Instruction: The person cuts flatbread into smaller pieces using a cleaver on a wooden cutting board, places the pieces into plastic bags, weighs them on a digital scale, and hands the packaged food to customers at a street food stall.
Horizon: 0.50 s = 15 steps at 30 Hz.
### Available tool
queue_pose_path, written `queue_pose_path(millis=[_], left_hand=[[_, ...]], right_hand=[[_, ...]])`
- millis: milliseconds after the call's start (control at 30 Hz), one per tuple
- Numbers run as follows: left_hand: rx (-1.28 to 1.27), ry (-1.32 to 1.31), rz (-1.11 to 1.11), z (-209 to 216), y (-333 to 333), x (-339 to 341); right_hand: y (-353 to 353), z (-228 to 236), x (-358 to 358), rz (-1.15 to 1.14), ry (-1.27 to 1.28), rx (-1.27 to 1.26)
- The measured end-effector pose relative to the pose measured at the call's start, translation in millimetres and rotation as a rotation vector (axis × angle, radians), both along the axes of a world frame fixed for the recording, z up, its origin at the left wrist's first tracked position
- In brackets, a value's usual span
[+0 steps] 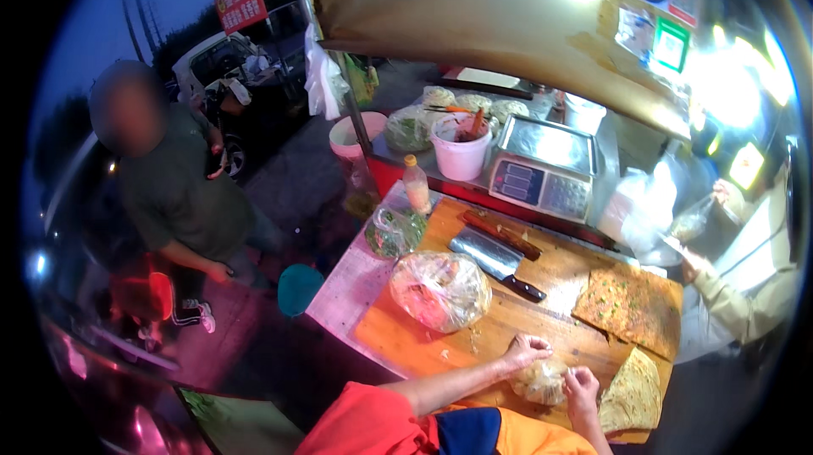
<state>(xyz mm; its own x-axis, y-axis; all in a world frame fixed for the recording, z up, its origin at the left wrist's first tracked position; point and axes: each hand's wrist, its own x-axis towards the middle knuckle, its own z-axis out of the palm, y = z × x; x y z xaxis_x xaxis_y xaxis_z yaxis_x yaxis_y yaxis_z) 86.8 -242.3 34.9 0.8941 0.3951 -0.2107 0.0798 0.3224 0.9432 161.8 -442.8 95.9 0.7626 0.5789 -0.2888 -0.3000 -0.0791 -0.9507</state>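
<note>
A small clear plastic bag with pale food inside [539,386] rests at the near edge of the wooden board [385,330]. My left hand [527,351] pinches its rim from the left, and my right hand [581,383] closes on the other side. A folded flatbread piece [633,394] lies just right of my right hand. Beyond it is a large rectangular flatbread [631,309] flecked with green. Left of my hands sits a bigger filled plastic bag [440,292]. Farther back lie a cleaver [487,253] and a wooden stick [501,235].
Behind the board stand a digital scale [542,188], a white tub [460,148] and a capped bottle [416,186]. A bag of greens [395,232] sits at the left. One person [182,176] stands left; another person's sleeve [745,307] reaches in at right. A teal bucket [300,290] is below.
</note>
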Motion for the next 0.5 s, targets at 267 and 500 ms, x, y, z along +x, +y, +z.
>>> queue_pose_path(millis=[267, 500], left_hand=[[0.537, -0.027, -0.107, 56, -30, -31], [0.533, -0.002, -0.247, 91, -46, -33]], right_hand=[[16, -6, 10, 0.176, 0.245, 0.042], [-1, -41, -12, 0.360, -0.118, -0.040]])
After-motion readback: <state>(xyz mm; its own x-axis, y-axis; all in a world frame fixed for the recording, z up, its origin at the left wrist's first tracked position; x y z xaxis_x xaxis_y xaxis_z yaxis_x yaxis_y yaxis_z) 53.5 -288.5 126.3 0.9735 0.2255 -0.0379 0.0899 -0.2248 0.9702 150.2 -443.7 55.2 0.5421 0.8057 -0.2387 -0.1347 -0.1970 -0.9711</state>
